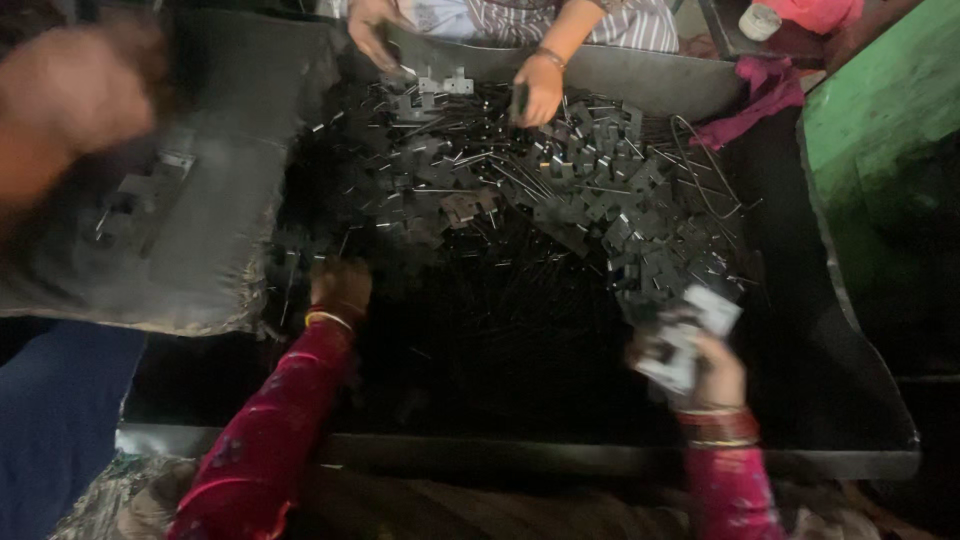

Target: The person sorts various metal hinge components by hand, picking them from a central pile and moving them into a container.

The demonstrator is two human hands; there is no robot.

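Down at seven o'clock, the left hand (340, 288) rests knuckles-up at the near edge of a heap of small dark metal parts (560, 190); its fingers curl down into the pieces, though whether they actually pinch one I cannot tell. A thin bangle (328, 319) rings the wrist above a magenta patterned sleeve (270, 430).

At five o'clock, the right hand (705, 365) is closed around a small stack of flat, pale grey stamped plates (690, 335), squarish with notched edges, blurred by movement. Red and gold bangles (720, 425) sit at that wrist.

The heap fills the middle and twelve o'clock part of a wide, shallow black metal tray (860, 400) with a raised grey rim. It mixes flat cross-shaped brackets with thin straight pins, all dull black with glints on the edges.

At twelve o'clock a co-worker's two hands (540, 90) reach into the far side of the heap, below a striped garment. At ten o'clock lies a grey, cloth-like sheet (210, 230) with a few brackets on it, and a blurred hand of another person (75, 95) passes over it. A magenta rag (765, 95) lies crumpled at two o'clock, beside a green painted surface (880, 110).
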